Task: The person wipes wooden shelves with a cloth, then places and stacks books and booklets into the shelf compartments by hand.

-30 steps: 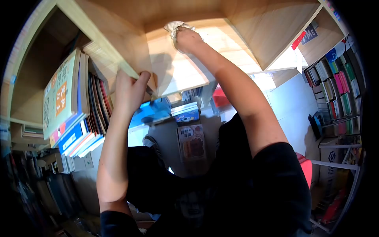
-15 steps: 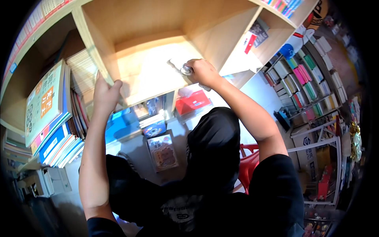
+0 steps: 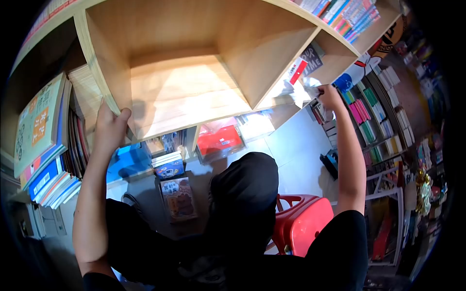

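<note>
My left hand [image 3: 110, 128] grips the front edge of the wooden divider [image 3: 93, 60], thumb on the compartment side. My right hand [image 3: 331, 98] is closed at the front of the right-hand compartment, on a crumpled white cloth [image 3: 312, 87] that shows only in part. The wooden bookshelf [image 3: 187, 92] spans the top of the view, its middle compartment brightly lit. Close to the right hand, inside the compartment, are a red-and-white card [image 3: 298, 72] and a dark book [image 3: 312, 59].
Stacked books [image 3: 41, 131] stick out at left. Below are a red box [image 3: 221, 140], a blue box [image 3: 130, 160] and a book [image 3: 178, 200] on the floor. A red stool [image 3: 306, 220] stands by my leg; another bookshelf [image 3: 371, 106] is at right.
My right hand has moved right with the cloth, from the middle compartment's floor to the right-hand compartment. The left hand stays on the divider. My view has shifted right.
</note>
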### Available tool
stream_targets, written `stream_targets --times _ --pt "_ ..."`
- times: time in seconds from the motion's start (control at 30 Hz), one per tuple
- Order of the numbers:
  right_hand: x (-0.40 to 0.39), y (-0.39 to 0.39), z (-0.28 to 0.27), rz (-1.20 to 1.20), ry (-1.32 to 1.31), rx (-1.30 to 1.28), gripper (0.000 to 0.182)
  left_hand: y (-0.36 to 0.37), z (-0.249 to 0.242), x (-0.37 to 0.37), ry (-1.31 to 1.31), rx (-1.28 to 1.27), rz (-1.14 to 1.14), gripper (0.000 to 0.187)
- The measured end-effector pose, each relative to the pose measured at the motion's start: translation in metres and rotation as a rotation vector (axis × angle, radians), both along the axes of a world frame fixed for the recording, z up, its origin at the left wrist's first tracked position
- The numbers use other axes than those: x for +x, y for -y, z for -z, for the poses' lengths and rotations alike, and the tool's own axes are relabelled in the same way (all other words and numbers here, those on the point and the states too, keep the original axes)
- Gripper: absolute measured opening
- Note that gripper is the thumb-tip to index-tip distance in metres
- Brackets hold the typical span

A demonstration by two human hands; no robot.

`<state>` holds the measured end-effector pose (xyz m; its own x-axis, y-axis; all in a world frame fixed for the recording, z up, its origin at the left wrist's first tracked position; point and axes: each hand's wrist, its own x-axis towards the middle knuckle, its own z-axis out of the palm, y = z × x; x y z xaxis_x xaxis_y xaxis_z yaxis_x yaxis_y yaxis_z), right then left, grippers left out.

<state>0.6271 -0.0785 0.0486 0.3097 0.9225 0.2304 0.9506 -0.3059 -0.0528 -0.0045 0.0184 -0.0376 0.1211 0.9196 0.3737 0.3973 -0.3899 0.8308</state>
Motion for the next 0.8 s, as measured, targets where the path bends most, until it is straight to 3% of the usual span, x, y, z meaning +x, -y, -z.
stream_targets --times 0.1,0.17,0.27,0.37,0.5,0.63,0.7,0.8 --pt "0.058 -0.040 0.012 0.123 0.040 -0.020 0.028 0.013 -0.018 0.007 -0.011 -0.008 -0.026 0.034" --pt "0.076 -0.064 0.029 0.167 0.027 -0.010 0.027 0.006 -0.016 0.002 -0.088 -0.159 -0.032 0.031" --pt "0.101 -0.098 0.061 0.344 0.099 0.069 0.027 0.002 -0.006 -0.001 -0.096 -0.172 -0.098 0.030" --pt "0.119 -0.119 0.091 0.301 0.073 0.110 0.027 0.006 -0.001 0.002 0.030 -0.122 -0.132 0.030" --pt "0.112 -0.128 0.112 0.304 0.005 0.128 0.028 0.004 0.009 -0.007 -0.011 -0.098 -0.144 0.033" --pt "0.102 -0.120 0.097 0.255 0.003 0.040 0.028 0.003 0.009 -0.003 0.038 -0.070 -0.118 0.033" --pt "0.055 -0.104 0.058 0.566 0.014 0.268 0.029 -0.004 0.019 -0.013 -0.086 0.010 -0.142 0.032" --pt "0.040 -0.081 0.025 0.465 0.091 0.432 0.029 0.014 -0.007 0.005 -0.042 -0.121 -0.180 0.028"
